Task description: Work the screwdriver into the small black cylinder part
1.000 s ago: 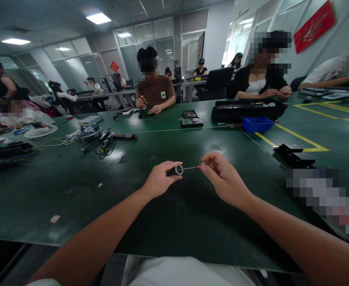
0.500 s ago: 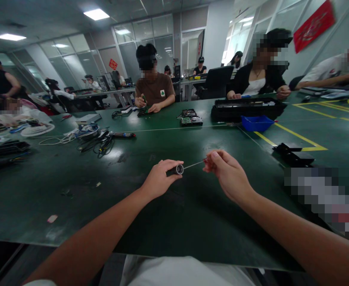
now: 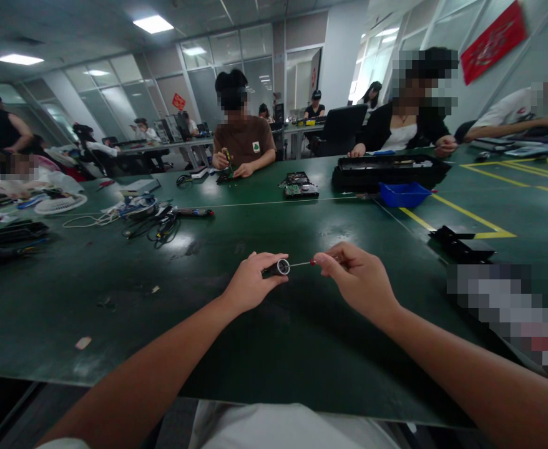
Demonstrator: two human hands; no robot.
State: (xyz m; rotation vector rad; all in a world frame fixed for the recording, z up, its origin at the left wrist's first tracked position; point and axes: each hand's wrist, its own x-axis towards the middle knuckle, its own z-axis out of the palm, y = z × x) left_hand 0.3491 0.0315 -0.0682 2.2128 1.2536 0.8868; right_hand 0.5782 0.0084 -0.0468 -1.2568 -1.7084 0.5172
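Note:
My left hand point(image 3: 251, 279) is closed round a short black cylinder point(image 3: 270, 270) with a silver ring at its open end, which faces right and toward me. My right hand point(image 3: 361, 274) pinches a thin screwdriver point(image 3: 312, 262) with a red part at the base of its slim metal shaft. Nearly level, the shaft points left, and its tip meets the ringed end of the cylinder. Whether the tip is inside the opening or at its rim, I cannot tell. Both hands are just above the green table point(image 3: 236, 349); my right fingers hide most of the screwdriver's handle.
Black cables point(image 3: 161, 227) and a dark pen-shaped tool point(image 3: 194, 212) lie left of centre. Circuit boards point(image 3: 299, 185), a long black housing point(image 3: 391, 171) and a blue bin point(image 3: 404, 194) stand farther back. A black bracket point(image 3: 461, 244) is at right. Co-workers sit across the table.
My right hand has shifted slightly, and its fingers have changed their hold. The screwdriver shaft is more level, with its red part closer to the cylinder. My left hand has barely moved.

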